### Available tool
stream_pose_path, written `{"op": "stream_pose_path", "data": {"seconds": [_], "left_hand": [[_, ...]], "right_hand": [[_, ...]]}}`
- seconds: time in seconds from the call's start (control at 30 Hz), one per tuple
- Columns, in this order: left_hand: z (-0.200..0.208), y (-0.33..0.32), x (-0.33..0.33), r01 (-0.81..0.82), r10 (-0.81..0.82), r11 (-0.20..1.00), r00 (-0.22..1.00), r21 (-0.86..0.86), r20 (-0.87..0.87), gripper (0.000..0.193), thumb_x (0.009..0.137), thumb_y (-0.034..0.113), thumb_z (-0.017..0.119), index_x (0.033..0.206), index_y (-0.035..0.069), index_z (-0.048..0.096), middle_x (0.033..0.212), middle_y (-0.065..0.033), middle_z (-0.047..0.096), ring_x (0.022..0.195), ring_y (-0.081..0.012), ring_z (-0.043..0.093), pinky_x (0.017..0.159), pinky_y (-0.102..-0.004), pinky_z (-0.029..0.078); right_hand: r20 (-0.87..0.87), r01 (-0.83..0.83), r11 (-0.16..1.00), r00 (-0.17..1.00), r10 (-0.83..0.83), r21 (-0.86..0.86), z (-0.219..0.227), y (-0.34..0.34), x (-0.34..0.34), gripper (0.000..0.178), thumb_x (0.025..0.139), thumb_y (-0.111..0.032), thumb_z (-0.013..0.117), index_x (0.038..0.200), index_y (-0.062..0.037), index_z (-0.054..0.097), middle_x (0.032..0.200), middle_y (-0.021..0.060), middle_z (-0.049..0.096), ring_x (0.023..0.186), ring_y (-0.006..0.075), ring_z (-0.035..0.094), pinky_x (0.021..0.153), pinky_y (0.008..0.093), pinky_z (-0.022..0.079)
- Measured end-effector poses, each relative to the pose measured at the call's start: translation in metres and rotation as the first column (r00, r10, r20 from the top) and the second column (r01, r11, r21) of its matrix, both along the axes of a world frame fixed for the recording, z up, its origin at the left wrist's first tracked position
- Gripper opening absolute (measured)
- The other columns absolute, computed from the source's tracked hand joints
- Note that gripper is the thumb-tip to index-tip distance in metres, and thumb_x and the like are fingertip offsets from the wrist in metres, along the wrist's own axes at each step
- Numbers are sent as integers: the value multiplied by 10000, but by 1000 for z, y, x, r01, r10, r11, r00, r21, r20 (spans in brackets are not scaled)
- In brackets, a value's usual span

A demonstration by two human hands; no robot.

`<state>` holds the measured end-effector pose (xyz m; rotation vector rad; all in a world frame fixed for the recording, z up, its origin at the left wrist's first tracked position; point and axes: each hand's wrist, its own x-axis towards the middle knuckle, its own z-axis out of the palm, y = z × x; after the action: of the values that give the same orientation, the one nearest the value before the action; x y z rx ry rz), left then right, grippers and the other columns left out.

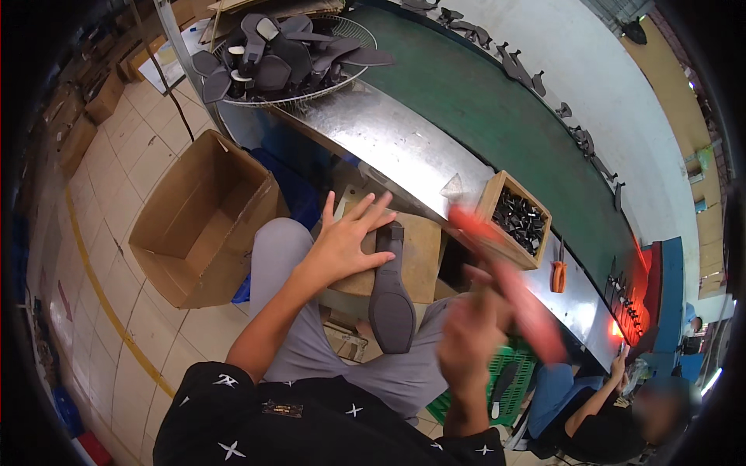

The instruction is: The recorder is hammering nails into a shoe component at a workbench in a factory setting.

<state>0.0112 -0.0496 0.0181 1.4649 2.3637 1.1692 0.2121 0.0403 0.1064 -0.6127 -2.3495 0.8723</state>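
A dark grey shoe sole (392,312) lies over the edge of a tan block (420,256) between my knees, its broad end toward me. My left hand (342,245) is spread open beside the narrow far end, the thumb reaching the sole's edge. To the right, my right hand (468,338) is closed around the handle of a red mallet (517,291). Hand and mallet are smeared by motion, so the mallet's exact shape is unclear. The mallet is raised, apart from the sole.
A wooden box (486,203) of small black pieces and orange-handled pliers (558,276) lie on the metal bench. A wire basket (365,35) holds several soles. Left stands a cardboard box (167,272); right, a green crate (509,388) and a co-worker (614,431). A green conveyor belt (466,101) runs behind.
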Motion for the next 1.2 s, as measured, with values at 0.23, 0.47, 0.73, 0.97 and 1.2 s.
{"op": "stream_pose_path", "data": {"seconds": [0.23,0.47,0.73,0.97,1.2], "left_hand": [[1,-4,-4,90,-69,994,961,69,-267,378,836,245,729,1203,158,700,1246,1,677,1351,-245,478,1169,-585,176],[72,-56,65,408,-552,827,721,386,420,187,864,152,727,865,-26,673,774,-116,656,702,-245,657,627,-324,486],[90,-83,83,346,-526,840,330,417,784,350,933,228,683,730,-45,600,584,-75,466,544,-97,431,520,-309,334],[93,-78,85,609,-662,594,-1,525,750,199,912,165,702,966,-23,741,783,-129,704,689,-185,671,598,-294,464],[89,-84,93,549,-681,493,-239,675,692,272,928,224,686,838,-32,688,624,-70,553,557,-128,482,514,-312,356]], "right_hand": [[33,42,998,999,-43,48,16,15,4,203,977,-88,560,1150,19,565,837,224,646,709,424,636,589,434,490],[296,-184,910,952,72,371,-28,34,-11,548,837,-41,685,1363,-55,530,986,129,630,772,315,644,638,398,527],[74,-611,791,788,611,-29,26,30,-2,286,867,-226,714,1053,-10,689,1041,133,658,914,315,630,746,415,501],[-171,-906,322,375,911,-273,46,20,6,360,897,-304,692,850,50,651,762,168,643,642,310,641,552,344,513],[-362,-964,139,216,907,-229,39,-3,2,373,876,-267,716,748,69,614,602,84,522,426,193,459,353,289,313]]}}
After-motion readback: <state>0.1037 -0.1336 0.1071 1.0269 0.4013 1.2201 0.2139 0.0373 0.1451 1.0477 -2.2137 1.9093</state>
